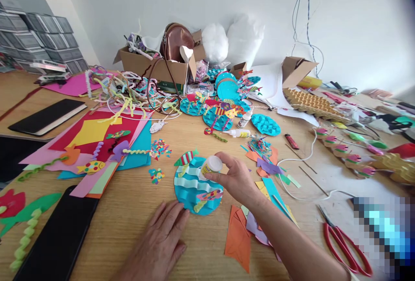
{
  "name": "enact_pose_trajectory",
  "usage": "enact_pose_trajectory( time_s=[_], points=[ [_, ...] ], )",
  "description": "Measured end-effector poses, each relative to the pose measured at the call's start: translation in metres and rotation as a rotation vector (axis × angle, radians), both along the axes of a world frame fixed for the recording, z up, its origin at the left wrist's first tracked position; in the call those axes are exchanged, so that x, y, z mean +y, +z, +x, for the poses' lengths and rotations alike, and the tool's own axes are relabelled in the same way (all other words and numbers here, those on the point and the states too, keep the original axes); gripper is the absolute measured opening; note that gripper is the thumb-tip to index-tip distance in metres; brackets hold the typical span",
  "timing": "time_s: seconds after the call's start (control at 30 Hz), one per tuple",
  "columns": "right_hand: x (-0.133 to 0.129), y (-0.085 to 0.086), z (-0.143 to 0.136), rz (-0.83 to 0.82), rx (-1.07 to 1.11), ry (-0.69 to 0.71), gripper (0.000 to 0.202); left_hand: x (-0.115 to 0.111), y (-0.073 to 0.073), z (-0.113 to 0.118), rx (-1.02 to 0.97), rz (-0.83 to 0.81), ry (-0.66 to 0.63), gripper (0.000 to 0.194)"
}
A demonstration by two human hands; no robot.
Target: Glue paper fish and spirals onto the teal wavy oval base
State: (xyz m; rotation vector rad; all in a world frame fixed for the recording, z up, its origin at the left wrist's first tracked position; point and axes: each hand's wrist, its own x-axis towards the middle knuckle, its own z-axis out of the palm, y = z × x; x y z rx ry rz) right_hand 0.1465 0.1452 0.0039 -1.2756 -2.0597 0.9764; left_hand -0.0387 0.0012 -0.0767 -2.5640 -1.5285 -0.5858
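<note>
Right hand (238,181): While its forearm reaches in from the lower right, thumb and fingers are clamped on a small white bottle (210,167).
Bottle: tilted over the upper right part of a blue disc (181,193), round base toward the camera; I cannot tell whether its tip touches anything.
Left hand (165,231): palm down on the wooden table (129,229), fingers nearly together, thumb apart, holding nothing; the fingertips are at the disc's lower left edge, whether pressing on it I cannot tell.
Disc: flat on the table between the hands, with pale wavy strips (188,183) across it, a striped fish (186,158) at its upper left edge and a spotted fish (210,195) at lower right.
Paper bits: two small heaps, one (157,176) near the disc, the other (160,148) farther back.
Right side: orange paper (238,237) beside the forearm, red-handled scissors (343,248) beyond it.
Behind: decorated blue discs (218,119) and two more bottles (244,117).
</note>
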Motion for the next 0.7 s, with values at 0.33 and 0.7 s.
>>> enact_pose_trajectory(
  time_s=[0.33,0.7],
  points=[
    [-0.0003,-0.0011,-0.0010,-0.026,0.034,0.003,0.020,-0.0015,0.0012,0.0002,0.015,-0.024,-0.007,0.050],
    [0.0023,-0.0058,-0.0045,-0.035,0.100,0.006,0.021,0.0003,-0.0017,-0.0007,0.039,-0.014,-0.018,0.048]
  ],
)
